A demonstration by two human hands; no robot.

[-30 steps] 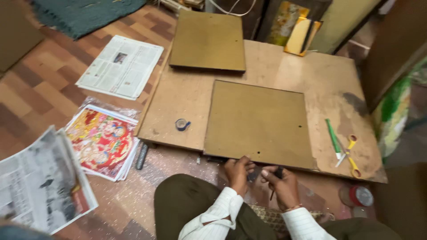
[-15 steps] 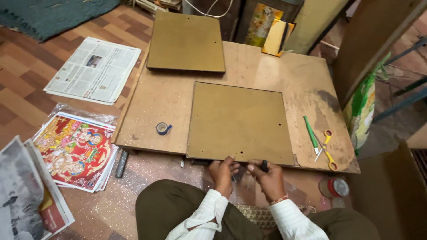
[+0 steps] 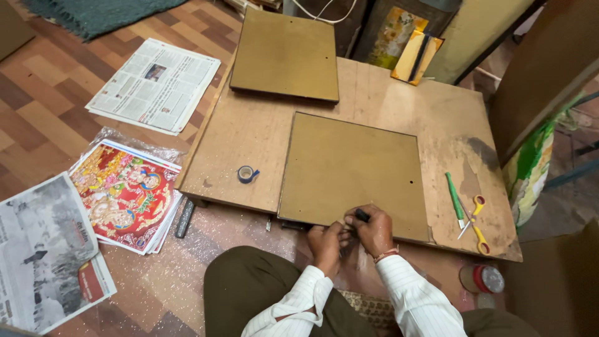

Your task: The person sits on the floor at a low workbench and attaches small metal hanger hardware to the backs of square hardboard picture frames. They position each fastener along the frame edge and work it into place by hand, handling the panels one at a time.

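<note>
Low on a tiled, glitter-strewn floor sits a worn brown wooden work board [image 3: 249,131], carrying two flat olive-brown backing panels: a far one [image 3: 285,55] and a near one [image 3: 352,168] whose front edge overhangs toward the person. Both hands work at that front edge. The right hand [image 3: 373,229] is closed around a small dark tool [image 3: 362,216], pressed onto the panel's edge. The left hand [image 3: 326,244] is curled just below the edge, touching the right hand; what it grips, if anything, cannot be told. Compared with half a second ago, the right hand has moved up from below the edge onto the panel face, indicating that work on the panel's edge is under way. A small blue-lined tape roll [image 3: 247,174] lies left of the panel; yellow-handled scissors [image 3: 477,218] and a green-handled tool [image 3: 454,198] lie right. Colourful printed posters [image 3: 125,193] and newspapers [image 3: 156,84] lie on the floor.
</note>
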